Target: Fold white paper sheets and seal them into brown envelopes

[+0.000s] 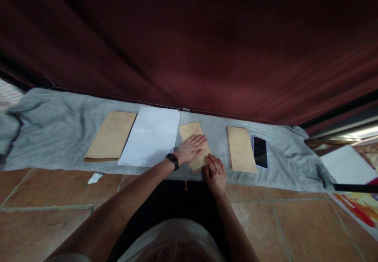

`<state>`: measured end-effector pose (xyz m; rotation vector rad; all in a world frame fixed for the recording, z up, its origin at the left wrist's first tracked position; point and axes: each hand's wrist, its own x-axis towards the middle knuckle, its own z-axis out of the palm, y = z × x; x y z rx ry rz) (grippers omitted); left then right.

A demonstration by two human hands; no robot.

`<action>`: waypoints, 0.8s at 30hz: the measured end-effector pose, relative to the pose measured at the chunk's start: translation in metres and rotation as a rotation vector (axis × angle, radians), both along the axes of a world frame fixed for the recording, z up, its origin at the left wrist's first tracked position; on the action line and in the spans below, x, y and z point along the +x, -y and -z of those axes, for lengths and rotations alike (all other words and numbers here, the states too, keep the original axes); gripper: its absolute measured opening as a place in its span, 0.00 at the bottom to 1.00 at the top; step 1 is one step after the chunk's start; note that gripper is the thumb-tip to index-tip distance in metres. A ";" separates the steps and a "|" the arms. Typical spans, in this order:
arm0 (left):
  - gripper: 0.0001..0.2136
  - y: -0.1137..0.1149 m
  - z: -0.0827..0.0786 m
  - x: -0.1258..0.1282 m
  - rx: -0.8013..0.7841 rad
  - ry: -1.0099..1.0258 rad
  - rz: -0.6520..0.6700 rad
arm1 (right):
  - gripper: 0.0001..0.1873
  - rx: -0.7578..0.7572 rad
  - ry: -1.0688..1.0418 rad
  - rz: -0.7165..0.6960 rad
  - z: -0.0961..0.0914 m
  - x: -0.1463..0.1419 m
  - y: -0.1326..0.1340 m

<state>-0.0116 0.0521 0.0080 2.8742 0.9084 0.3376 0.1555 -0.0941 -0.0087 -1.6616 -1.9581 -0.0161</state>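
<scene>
A phone (260,152) lies dark screen up on a grey cloth (59,136), toward its right end. Beyond hangs a dark red curtain (189,57). A crumpled white scrap (95,178), possibly tissue, rests on the brown tile floor (44,189); a colourful printed sheet (363,209) shows far right.

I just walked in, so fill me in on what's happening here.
A person is working on a brown envelope: the left hand lies flat across it, the right hand at its near right edge. White paper and a left stack of envelopes lie to one side, a right stack of envelopes and a phone to the other, all on gray cloth.
</scene>
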 end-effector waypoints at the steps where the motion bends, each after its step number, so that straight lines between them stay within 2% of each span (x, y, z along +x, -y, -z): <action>1: 0.25 0.005 -0.001 0.000 -0.004 -0.001 0.008 | 0.22 -0.002 0.001 -0.002 0.000 0.000 0.000; 8: 0.23 0.032 -0.007 -0.002 0.004 0.000 0.080 | 0.23 -0.009 -0.012 -0.017 0.004 0.002 0.002; 24: 0.28 0.076 -0.013 -0.004 0.062 -0.035 0.106 | 0.17 0.063 -0.080 0.003 0.007 0.001 0.002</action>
